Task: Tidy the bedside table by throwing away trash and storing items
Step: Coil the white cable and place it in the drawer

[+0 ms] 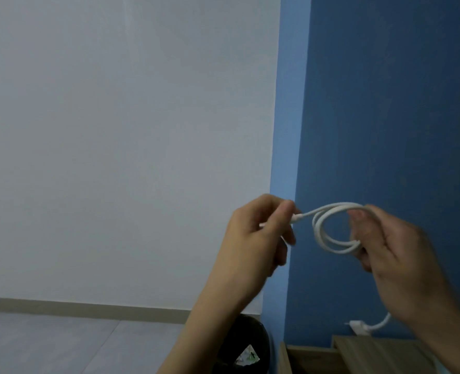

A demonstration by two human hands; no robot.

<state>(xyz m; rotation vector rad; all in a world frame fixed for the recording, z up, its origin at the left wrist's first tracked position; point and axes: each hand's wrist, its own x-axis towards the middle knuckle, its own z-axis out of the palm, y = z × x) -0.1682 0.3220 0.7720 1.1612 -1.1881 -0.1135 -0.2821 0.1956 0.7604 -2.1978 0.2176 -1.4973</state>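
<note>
Both hands are working in mid-air before the wall corner, around 4 o'clock in the view. Left grip (258,233) is pinching one end of the white cable (331,230) between thumb and fingers. Right grip (393,255), at 3 o'clock of the left, is clasping the cable's coiled loops. Below the right wrist another stretch is running to a white plug (359,327) near the wooden worktop (371,354); contact unclear. Black bin (239,344) is sitting at 9 o'clock of the worktop.

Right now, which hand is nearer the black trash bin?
Left. The left hand is above the trash bin; the right hand holds the white cable coil farther right, above the bedside table.
</note>
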